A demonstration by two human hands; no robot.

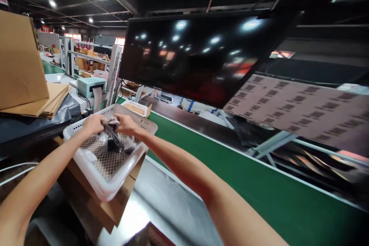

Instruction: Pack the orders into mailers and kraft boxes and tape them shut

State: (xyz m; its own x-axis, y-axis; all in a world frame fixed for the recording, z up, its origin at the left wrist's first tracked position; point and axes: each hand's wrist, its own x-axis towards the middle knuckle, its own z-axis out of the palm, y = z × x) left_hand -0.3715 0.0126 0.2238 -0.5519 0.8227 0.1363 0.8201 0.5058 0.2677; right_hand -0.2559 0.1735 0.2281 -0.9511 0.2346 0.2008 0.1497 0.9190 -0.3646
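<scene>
Both my hands reach into a white plastic basket (105, 186) with a lattice bottom. My left hand (93, 123) has its fingers closed at the top of a clear plastic bag (113, 142) that holds something dark. From the other side, my right hand (127, 124) pinches the same bunched top, close to the left fingertips. The bag hangs or rests over the basket floor; I cannot tell which. What is inside it is blurred. Under the basket is an open brown carton (122, 203).
A green conveyor belt (230, 177) runs along the right, beyond a shiny metal tabletop (164, 196). Above it hangs a large dark screen (184, 57). A label printer (90, 86) stands behind the basket. Flat cardboard (21, 61) is stacked at the left.
</scene>
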